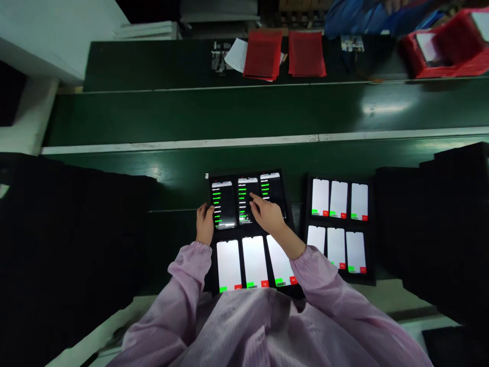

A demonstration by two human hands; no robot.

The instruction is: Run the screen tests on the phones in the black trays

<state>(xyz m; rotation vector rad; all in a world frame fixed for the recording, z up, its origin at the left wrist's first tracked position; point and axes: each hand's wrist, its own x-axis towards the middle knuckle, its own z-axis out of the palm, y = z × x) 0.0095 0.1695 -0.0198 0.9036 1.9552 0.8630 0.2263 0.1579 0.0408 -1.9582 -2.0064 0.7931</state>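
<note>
A black tray [229, 235] before me holds lit smartphones in two rows of three. On the left phone [223, 204], the middle phone [245, 204] and the right phone [273, 196] of the far row, green and white text lines show on dark screens. The near-row phones, such as this white-screened phone [228, 262], have green and red boxes at the bottom. My left hand [205, 224] grips the tray's left edge, thumb beside the left phone. Over the middle phone, my right hand [267, 215] holds nothing; its index finger points at the screen, and contact is unclear.
A second black tray [336, 224] with several white-screened phones lies to the right. Dark covered blocks [76, 229] flank me. Beyond the green bench [191, 117] lie red folders [263, 53], papers and a red bin [435, 56]. Someone in a blue sleeve [355, 18] is opposite.
</note>
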